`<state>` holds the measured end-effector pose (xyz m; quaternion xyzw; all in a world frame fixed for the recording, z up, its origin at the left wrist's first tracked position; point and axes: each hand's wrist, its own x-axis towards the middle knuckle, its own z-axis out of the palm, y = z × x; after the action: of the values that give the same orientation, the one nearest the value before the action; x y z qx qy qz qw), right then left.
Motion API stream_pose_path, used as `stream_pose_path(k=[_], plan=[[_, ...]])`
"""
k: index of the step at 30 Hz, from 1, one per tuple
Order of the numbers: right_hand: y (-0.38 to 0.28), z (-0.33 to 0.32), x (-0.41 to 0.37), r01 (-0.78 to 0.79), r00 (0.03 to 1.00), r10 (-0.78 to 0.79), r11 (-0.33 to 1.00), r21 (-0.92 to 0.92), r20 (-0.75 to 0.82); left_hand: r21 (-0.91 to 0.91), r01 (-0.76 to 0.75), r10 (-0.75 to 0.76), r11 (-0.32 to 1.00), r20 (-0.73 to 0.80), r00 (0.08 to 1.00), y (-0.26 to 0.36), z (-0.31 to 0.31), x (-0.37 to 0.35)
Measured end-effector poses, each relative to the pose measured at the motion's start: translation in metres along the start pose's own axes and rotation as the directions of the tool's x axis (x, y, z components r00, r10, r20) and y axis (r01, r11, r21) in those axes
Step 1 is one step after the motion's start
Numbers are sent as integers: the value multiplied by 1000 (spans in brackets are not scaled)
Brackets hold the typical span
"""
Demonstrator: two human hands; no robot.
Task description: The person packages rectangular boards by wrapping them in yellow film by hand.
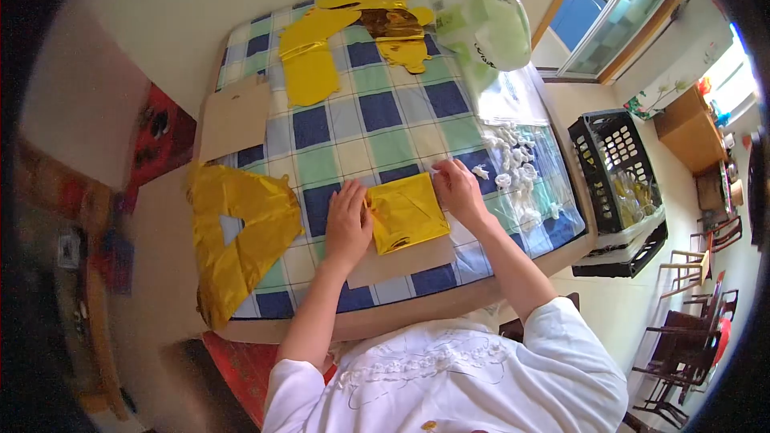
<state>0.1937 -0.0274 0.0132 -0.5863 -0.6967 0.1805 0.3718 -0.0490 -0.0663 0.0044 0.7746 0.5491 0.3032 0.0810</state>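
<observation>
Foil sheet (pixel 407 212), one; left hand (pixel 347 220); right hand (pixel 457 191)

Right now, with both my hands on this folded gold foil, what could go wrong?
1. The small white pieces lie loose beside the right hand; a sweep of that wrist could scatter them.
2. The large gold foil shape lies at the table's left edge, so a nudge might slide it off.
3. The folded gold foil rests on a cardboard sheet that may shift under the left hand.
</observation>
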Motion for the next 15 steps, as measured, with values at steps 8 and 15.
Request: stream_pose_path(k=[8,15], plan=[[-13,0,4,-197,980,195,979,58,46,-65,-54,54,996,-14,998,44,20,55],[-15,2,8,-268,963,258,948,174,78,-126,-148,151,981,17,988,40,34,48]])
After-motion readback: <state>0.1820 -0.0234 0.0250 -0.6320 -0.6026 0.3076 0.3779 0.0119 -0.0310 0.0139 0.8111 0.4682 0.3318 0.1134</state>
